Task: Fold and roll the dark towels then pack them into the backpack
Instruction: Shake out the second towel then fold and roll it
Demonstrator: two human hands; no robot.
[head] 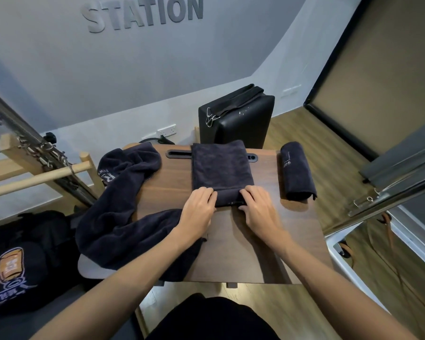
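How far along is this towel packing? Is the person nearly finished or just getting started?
Fairly early, it seems. Done: one rolled towel lies at the table's right edge. In hand: the left hand and right hand curl the near end of the folded towel, starting its roll. Left: the crumpled towels on the left are unfolded, and nothing shows going into the backpack on the left.

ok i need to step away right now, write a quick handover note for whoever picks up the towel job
Left hand and right hand: both grip the near end of the folded dark terry towel at the middle of the brown wooden table, starting its roll.
Done: one rolled dark towel lies at the table's right edge.
Left: finish this roll; fold and roll the loose crumpled dark towels on the table's left; pack all into the black backpack on the floor at left.
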